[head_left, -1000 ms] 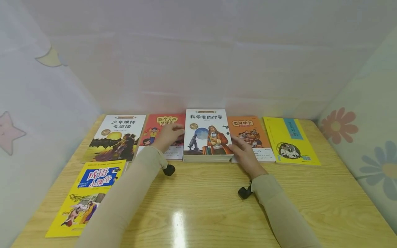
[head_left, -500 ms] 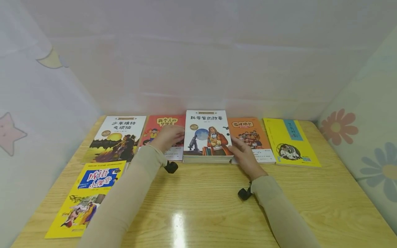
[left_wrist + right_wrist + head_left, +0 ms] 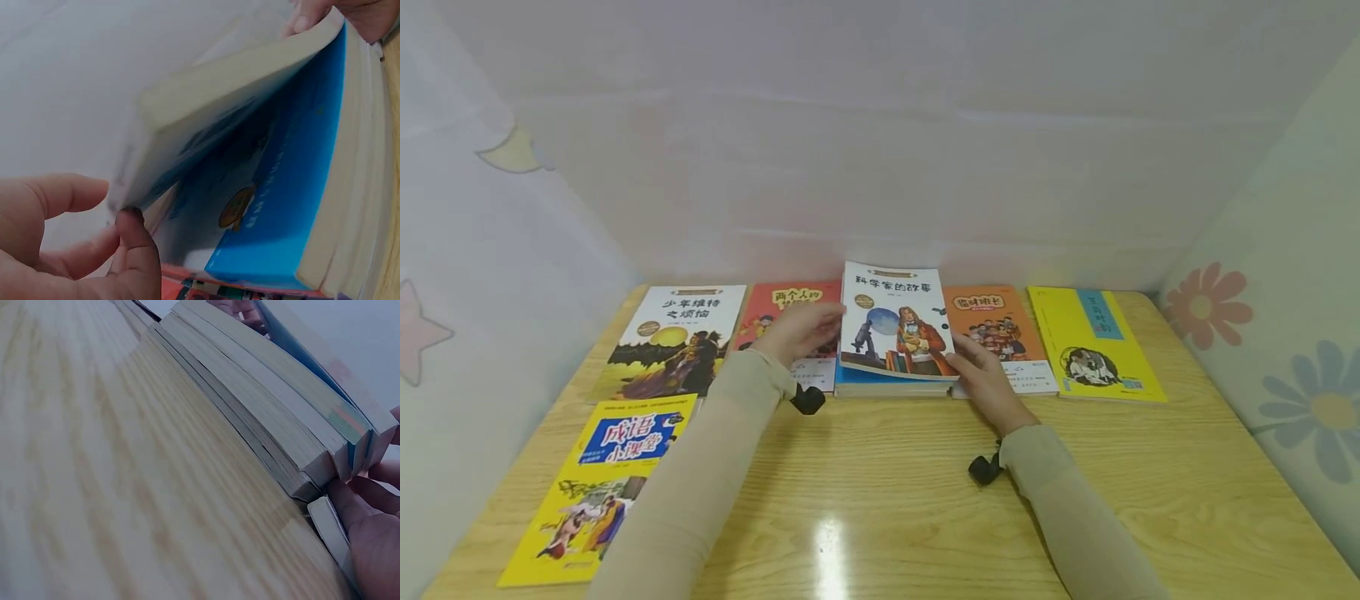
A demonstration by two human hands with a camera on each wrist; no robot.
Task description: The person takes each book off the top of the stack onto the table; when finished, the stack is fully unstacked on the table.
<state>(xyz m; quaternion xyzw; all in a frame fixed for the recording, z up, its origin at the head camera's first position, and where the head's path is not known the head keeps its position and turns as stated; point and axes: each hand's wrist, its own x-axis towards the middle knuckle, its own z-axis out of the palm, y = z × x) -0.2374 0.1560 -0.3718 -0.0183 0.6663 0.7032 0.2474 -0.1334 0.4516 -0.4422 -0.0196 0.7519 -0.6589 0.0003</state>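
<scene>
Though flat earlier, top book [image 3: 895,322] aslant.

Wood-grain table [image 3: 895,508]: white book with a yellow disc on its cover [image 3: 673,342] at its back left, yellow book with blue title patch [image 3: 598,492] at its front left, yellow book with pale blue strip [image 3: 1123,354] at its back right. Creased pale cloth [image 3: 850,183] behind table; printed moon [image 3: 512,154] and pink star [image 3: 418,332] left of table, red flower [image 3: 1204,307] and blue flower [image 3: 1322,408] right of it.

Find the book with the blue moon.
In the head view's middle, the moon book tilts above a blue book, between left hand and right hand.
</scene>
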